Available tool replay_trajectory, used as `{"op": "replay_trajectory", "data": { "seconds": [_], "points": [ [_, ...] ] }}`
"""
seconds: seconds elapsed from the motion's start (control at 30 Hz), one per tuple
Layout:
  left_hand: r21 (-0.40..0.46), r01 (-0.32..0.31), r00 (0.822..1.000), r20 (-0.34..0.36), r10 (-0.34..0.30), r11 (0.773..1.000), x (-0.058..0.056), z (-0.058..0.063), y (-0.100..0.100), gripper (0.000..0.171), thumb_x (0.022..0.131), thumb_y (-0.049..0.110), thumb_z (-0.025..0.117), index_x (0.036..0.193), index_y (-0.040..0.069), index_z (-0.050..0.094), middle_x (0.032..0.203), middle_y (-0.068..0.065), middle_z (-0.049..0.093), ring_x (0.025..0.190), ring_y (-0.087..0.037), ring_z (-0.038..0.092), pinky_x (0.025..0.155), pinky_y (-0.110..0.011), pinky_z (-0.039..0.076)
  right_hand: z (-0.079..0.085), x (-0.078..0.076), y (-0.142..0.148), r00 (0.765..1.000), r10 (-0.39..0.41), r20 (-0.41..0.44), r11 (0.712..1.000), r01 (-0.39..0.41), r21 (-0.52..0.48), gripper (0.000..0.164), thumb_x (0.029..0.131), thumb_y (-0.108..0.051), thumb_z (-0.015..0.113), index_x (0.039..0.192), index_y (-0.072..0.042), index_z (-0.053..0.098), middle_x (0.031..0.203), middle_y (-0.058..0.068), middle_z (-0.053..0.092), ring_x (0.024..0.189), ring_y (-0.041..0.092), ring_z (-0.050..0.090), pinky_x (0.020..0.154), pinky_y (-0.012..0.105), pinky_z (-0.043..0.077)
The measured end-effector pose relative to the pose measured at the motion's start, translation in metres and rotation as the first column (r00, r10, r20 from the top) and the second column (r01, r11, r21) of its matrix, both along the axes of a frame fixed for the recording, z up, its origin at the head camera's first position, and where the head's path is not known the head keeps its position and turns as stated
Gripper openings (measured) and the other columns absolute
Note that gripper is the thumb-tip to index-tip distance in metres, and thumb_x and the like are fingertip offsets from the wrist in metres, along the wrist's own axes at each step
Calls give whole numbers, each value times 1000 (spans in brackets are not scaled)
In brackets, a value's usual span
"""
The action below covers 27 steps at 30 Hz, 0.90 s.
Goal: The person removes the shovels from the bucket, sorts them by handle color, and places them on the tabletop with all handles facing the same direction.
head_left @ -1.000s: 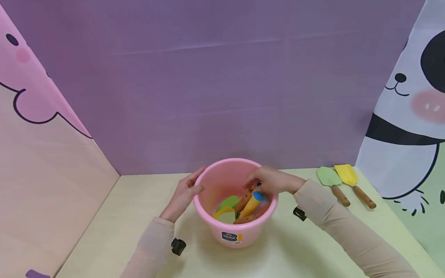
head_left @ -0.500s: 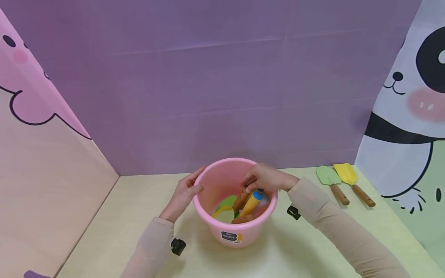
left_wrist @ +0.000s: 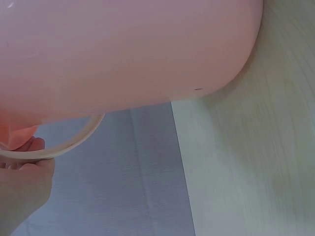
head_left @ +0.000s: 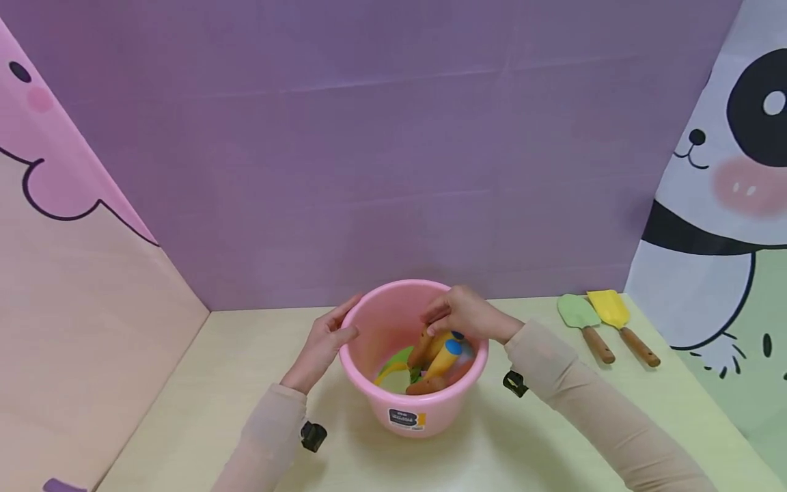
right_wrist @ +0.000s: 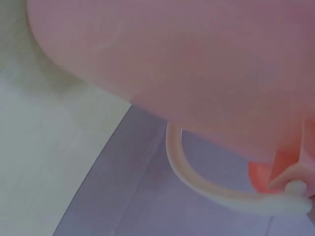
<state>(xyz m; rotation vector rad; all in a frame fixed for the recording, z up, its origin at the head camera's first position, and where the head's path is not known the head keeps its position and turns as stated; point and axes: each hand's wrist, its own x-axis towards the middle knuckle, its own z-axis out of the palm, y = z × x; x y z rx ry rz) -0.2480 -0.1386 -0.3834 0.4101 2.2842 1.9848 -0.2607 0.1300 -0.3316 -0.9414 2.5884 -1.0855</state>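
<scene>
A pink bucket (head_left: 369, 383) stands on the table, tilted slightly toward me. My left hand (head_left: 318, 347) grips its left rim, thumb inside and fingers outside. In the left wrist view, part of that hand (left_wrist: 24, 187) shows by the bucket's pale carrying handle (left_wrist: 81, 137). My right hand (head_left: 470, 316) reaches over the right rim with fingers curled at the top of a brown wooden tool handle (head_left: 420, 348); the exact contact is partly hidden. Beside it are a yellow-orange handle with a blue end (head_left: 444, 360), another wooden handle (head_left: 426, 385) and a green blade (head_left: 401, 357).
A green trowel (head_left: 579, 311) and a yellow shovel (head_left: 610, 309), both wooden-handled, lie at the table's back right. A purple backdrop (head_left: 344, 171) rises behind, with printed panels at both sides. A purple object (head_left: 64, 486) peeks in at the lower left.
My right hand has shifted a little left inside the bucket, and the wooden handle beneath its fingers has moved left and up. My left hand keeps its grip on the rim.
</scene>
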Motion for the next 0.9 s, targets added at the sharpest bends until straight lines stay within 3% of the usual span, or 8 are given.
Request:
{"op": "replay_trajectory", "data": {
  "seconds": [0.23,0.4,0.67,0.9],
  "points": [
    [3,4,1000,-2,-4,1000,3,0,-4,55,86,6,48,140,17,40,140,-8,42,119,-24,48,82,-21,50,-2,-1,-7,999,-15,-37,998,17,62,25,79,-10,68,102,0,69,96,11,70,92,19,67,79,26,53],
    [9,9,1000,-3,-9,1000,2,-2,-2,55,87,6,48,140,17,40,140,-7,43,121,-25,47,82,-21,50,0,0,-10,999,52,-17,993,-50,109,8,78,-7,69,84,-3,69,80,1,69,75,11,64,71,21,53],
    [1,9,1000,2,-9,1000,0,-2,1,55,86,6,49,139,20,42,141,-4,42,121,-25,47,81,-21,50,-2,0,-11,994,83,66,992,-89,89,4,76,-5,71,79,-2,70,63,0,58,56,10,50,54,18,45],
    [15,19,1000,-1,-19,1000,-1,-2,3,55,86,5,49,139,17,42,140,-5,43,120,-24,48,82,-20,49,-10,-5,-14,989,78,122,986,-94,136,28,72,-9,74,98,1,70,87,4,70,70,7,57,63,18,50]
  ]
}}
